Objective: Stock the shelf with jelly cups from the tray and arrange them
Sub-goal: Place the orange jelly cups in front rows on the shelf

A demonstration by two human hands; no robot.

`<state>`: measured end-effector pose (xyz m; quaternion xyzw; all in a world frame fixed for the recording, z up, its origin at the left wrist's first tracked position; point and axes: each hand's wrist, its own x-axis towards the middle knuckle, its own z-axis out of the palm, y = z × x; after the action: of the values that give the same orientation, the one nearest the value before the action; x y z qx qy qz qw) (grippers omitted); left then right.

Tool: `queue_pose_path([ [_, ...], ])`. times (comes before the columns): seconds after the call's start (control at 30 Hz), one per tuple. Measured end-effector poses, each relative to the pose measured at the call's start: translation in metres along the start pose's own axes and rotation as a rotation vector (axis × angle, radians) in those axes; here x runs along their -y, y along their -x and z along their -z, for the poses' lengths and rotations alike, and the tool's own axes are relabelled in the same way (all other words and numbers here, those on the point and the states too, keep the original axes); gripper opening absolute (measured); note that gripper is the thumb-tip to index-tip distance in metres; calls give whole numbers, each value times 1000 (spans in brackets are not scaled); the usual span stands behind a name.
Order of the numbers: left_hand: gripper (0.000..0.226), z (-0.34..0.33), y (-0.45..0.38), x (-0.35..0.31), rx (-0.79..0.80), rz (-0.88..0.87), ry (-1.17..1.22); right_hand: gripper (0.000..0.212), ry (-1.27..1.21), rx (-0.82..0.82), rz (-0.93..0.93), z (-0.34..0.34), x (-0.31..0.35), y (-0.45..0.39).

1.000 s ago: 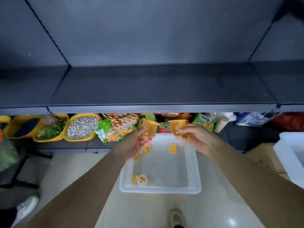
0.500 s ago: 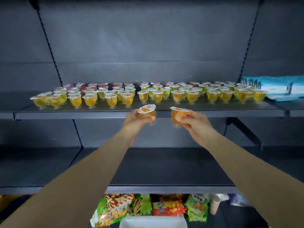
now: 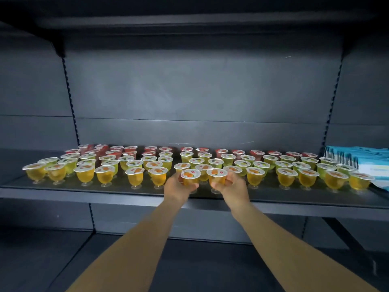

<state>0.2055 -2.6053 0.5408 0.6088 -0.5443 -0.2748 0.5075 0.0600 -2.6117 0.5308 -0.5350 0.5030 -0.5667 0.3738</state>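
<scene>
- The left hand (image 3: 179,186) grips an orange jelly cup (image 3: 190,177), fingers curled round its side, at the front edge of the shelf (image 3: 105,189).
- The right hand (image 3: 230,185) grips a second orange jelly cup (image 3: 216,175), fingers wrapped round its body; its foot sits at or just above the shelf surface, and contact cannot be told.
- The two held cups are upright and just beside each other, lids up, in a gap in the front row.
- Rows of jelly cups (image 3: 134,175) stand on the shelf: orange ones in front, yellow-green ones in the middle, red ones at the back against the dark rear panel.
- The front row runs from the far left of the shelf to the far right, with cups on both sides of the hands.
- A stack of blue and white packets (image 3: 357,159) lies at the right end of the shelf, near the last cups.
- Both forearms reach up from the bottom of the view, over a lower dark shelf (image 3: 42,260).
</scene>
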Motion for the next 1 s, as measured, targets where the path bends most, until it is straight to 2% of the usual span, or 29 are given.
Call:
queue_pose_path([
  [0.1, 39, -9, -11, 12, -5, 47, -51, 27, 139, -34, 4, -3, -23, -14],
  [0.23, 37, -17, -19, 24, -53, 83, -55, 16, 251, -164, 77, -3, -48, -20],
  [0.47, 40, -24, -25, 23, -77, 96, -78, 43, 228, -87, 11, -8, -43, -25],
  [0.8, 36, -27, -22, 30, -79, 60, -105, 48, 220, -49, -1, -6, -39, -22],
  [1.0, 52, -17, 0, 38, -101, 1, -79, 51, 200, -20, 35, 5, -38, -1],
])
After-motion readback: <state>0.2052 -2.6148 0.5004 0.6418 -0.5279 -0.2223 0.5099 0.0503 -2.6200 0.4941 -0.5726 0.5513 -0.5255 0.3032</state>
